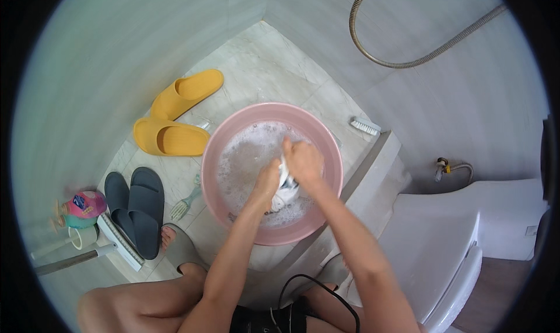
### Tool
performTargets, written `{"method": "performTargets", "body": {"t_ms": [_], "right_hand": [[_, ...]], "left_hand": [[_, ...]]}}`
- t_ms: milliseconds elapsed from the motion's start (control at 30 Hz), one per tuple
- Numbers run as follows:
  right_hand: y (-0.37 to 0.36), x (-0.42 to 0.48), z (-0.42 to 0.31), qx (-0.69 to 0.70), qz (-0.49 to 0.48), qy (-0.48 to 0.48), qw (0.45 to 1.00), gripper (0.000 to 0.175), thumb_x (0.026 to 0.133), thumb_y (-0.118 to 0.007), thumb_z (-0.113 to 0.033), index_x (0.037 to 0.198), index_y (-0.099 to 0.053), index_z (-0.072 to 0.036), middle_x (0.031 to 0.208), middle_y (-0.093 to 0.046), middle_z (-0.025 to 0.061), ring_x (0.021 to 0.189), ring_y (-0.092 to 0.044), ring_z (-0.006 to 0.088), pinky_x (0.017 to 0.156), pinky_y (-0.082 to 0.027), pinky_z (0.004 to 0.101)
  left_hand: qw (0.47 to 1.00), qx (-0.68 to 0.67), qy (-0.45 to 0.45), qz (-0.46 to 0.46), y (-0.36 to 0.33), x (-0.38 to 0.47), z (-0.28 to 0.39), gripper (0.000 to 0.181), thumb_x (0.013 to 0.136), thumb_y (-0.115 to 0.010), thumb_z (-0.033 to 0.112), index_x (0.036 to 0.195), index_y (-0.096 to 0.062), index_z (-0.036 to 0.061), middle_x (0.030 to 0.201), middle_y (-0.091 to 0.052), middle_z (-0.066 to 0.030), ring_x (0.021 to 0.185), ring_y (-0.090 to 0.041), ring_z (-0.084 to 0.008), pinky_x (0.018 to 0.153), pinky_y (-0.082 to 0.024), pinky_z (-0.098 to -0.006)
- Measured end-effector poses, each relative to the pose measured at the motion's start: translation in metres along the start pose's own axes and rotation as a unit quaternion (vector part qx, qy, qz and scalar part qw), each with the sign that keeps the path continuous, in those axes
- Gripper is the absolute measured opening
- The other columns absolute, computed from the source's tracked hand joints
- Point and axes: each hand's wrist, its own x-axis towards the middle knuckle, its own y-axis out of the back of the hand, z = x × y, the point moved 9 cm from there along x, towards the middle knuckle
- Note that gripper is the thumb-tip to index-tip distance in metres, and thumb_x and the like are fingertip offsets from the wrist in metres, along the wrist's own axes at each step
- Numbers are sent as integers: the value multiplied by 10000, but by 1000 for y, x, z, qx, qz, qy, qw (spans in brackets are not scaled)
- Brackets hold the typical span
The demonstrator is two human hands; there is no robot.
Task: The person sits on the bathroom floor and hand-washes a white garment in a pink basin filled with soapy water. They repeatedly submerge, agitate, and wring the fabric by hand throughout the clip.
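Note:
A pink plastic basin (210,188) stands on the tiled floor in front of me, holding cloudy, sudsy water (245,162). Over its right half, both hands are closed on a wet white cloth item (286,195) with some dark parts. My left hand (267,184) grips it on the left side. My right hand (303,160) holds it higher up and to the right, slightly blurred. The lower part of the cloth hangs at the suds; whether it is a garment I cannot tell.
Yellow slides (183,138) and dark slides (146,193) lie left, near a green-handled brush (186,204), a floor squeegee (120,243) and pump bottles (85,204). A scrub brush (365,126) lies by the raised ledge (372,171); a toilet (433,228) stands right. A metal hose (407,64) hangs above.

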Motion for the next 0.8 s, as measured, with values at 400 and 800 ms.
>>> {"method": "performTargets", "body": {"t_ms": [400, 800], "right_hand": [[-31, -4, 104, 231, 73, -129, 962, 324, 806, -642, -183, 1066, -579, 1, 968, -647, 254, 863, -650, 399, 734, -503, 452], [-1, -31, -19, 104, 60, 9, 993, 384, 866, -519, -315, 657, -665, -28, 555, -595, 204, 518, -626, 354, 522, -501, 459]], "left_hand": [[988, 52, -117, 85, 67, 51, -9, 433, 860, -607, 255, 1185, -559, -26, 1057, -645, -144, 988, -610, -271, 874, -470, -345], [992, -115, -27, 33, 10, 36, -17, 599, 909, -540, 437, 1288, -492, -24, 1072, -600, -124, 1053, -550, -234, 855, -477, -420]]}}
